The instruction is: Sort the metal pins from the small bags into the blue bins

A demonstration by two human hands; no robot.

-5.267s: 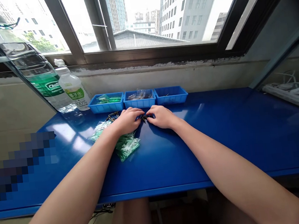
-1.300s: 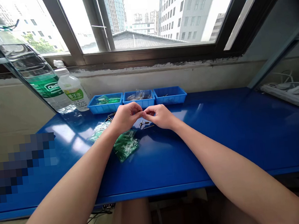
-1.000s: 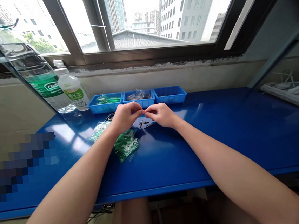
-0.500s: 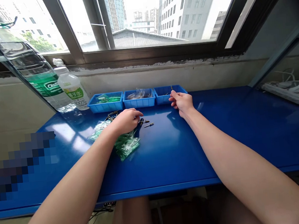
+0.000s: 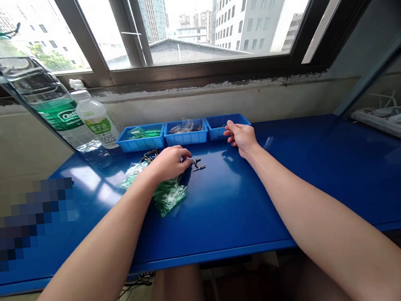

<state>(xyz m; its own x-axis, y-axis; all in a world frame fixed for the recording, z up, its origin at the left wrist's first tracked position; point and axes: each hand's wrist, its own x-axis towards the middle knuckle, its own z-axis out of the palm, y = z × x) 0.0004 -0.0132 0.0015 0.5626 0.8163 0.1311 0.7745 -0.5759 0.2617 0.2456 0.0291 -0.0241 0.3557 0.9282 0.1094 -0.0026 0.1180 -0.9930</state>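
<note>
Left grip (image 5: 173, 162) curls beside slender pieces (image 5: 199, 168) and crinkled plastic bags (image 5: 170, 198).

Lettering at the far left of the scene. Tall clear plastic bottle (image 5: 32, 79), left: green wraparound label (image 5: 56, 115) bearing the white Latin letters "Cest", the rest of the word out of sight; a smaller line beneath is illegible. Smaller, white-capped translucent plastic bottle (image 5: 94, 112), immediately to the right: green printed panel (image 5: 99, 126) with the white Chinese characters "子水", preceded by one only partly legible; below the panel, the figure "100%" in dark print.
</note>
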